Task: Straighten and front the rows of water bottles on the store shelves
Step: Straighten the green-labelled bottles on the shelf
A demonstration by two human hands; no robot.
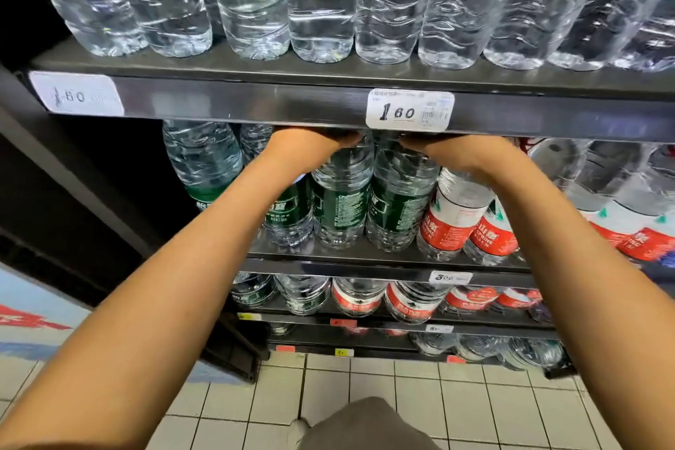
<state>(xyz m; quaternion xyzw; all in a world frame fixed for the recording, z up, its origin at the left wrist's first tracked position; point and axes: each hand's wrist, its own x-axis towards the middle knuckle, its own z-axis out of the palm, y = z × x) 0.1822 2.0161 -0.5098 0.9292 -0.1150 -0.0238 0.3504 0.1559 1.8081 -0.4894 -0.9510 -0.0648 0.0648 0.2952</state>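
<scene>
Both hands reach into the second shelf, up near the tops of the big green-label water bottles (341,201). The left hand (303,148) goes over the top of one green bottle, and the right hand (456,153) goes over the top of the one beside it (400,201). The edge of the upper shelf (255,102) with the price tag (410,110) hides the fingers, so I cannot tell how far they are open or if they are squeezing the caps.

The green bottles stand upright in a row at the front of the shelf. Red-label bottles (449,223) stand just beside them on the right. One more green bottle (204,161) on the left leans and sits apart from the row, so that one looks like it needs fixing.

These bottles are big and full of water, so I think they are heavy. The sides are thin, clear plastic with ripples, and would likely squash in and slip if pressed. The neck and cap at the top are hard, so that is a good place to hold. It may be best to slide each bottle forward along the shelf, not lift it. Pulling only at the top could tip a bottle over, so a slow pull is safer.
</scene>
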